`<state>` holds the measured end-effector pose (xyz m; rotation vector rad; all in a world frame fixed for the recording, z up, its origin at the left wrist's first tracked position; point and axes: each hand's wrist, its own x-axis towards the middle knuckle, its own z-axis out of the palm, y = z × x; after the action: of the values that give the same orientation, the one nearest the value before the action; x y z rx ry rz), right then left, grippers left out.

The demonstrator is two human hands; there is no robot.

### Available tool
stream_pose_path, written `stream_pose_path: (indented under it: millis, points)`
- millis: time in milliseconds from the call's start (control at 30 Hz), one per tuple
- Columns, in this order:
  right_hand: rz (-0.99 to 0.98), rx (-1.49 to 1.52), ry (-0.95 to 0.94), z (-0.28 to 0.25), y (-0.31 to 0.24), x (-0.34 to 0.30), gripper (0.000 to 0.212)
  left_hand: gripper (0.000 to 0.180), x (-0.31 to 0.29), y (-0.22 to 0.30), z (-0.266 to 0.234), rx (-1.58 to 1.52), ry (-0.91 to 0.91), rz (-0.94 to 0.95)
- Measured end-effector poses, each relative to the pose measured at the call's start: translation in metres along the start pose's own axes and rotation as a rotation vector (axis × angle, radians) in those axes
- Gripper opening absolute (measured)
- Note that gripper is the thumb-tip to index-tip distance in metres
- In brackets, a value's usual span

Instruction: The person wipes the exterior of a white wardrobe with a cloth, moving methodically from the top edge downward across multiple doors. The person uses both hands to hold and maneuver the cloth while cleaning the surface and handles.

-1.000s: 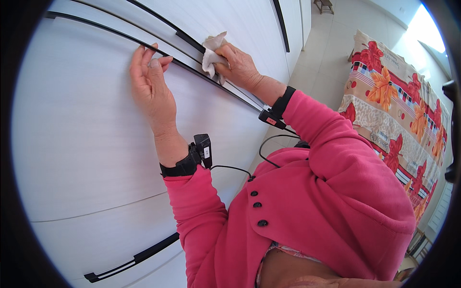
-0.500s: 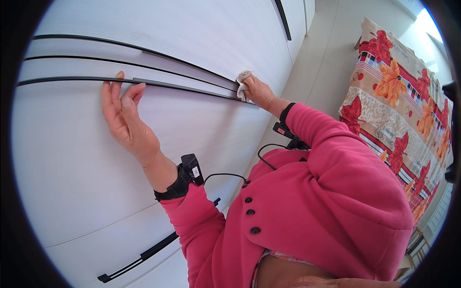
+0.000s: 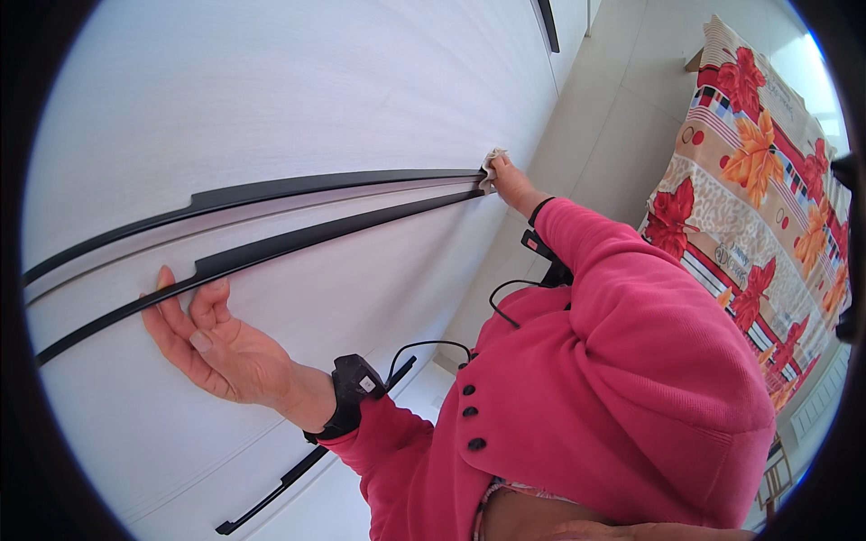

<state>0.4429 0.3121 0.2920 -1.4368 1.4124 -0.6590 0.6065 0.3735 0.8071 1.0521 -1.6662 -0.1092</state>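
Observation:
Two long black edge handles run side by side across white wood-grain cabinet fronts, the upper handle (image 3: 334, 182) and the lower handle (image 3: 343, 222), with a pale gap between them. My right hand (image 3: 515, 187) is closed on a crumpled whitish cloth (image 3: 490, 169), pressed against the right ends of the handles. Toward the left, my left hand (image 3: 225, 352) is palm up with its fingers loosely bent and apart. Its fingertips reach the thin left part of the lower handle, one tip showing past it; the thumb is free.
Below the left forearm is another black handle (image 3: 271, 496) on a lower front. A further black handle (image 3: 548, 25) is at the top. Light floor tiles (image 3: 622, 108) lie to the right, beside a table covered with a leaf-patterned cloth (image 3: 749, 171). Black wrist devices with cables sit on both wrists.
My right hand has slid the cloth rightward to the handles' ends. My left hand has shifted left and down in the picture. The view has turned, so the handles now slant differently and look wider.

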Motion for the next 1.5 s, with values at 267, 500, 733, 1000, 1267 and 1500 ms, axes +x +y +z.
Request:
stream_pose_path:
  millis: [267,500,733,1000,1267,1500]
  points:
    - [0.299,0.036,0.031,0.038,0.05,0.033,0.04,0.053,-0.002,0.006,-0.01,0.115,0.026,-0.012]
    - [0.208,0.015,0.055,0.021,0.014,0.015,0.024,0.057,0.0,0.005,0.004,0.185,0.009,-0.019]
    - [-0.077,0.029,-0.031,-0.062,-0.122,-0.025,0.024,0.064,0.005,-0.006,0.022,-0.111,-0.037,0.01]
    - [-0.644,0.399,0.199,-0.168,-0.323,-0.121,0.024,0.058,0.001,0.011,0.018,-0.161,-0.094,-0.058]
    - [-0.633,0.533,0.143,-0.22,-0.31,-0.245,0.025,0.047,-0.029,0.067,0.006,-0.027,-0.083,-0.029]
    - [-0.6,0.7,-0.154,-0.224,-0.31,-0.29,0.042,0.056,-0.092,0.064,0.056,-0.389,-0.581,-0.172]
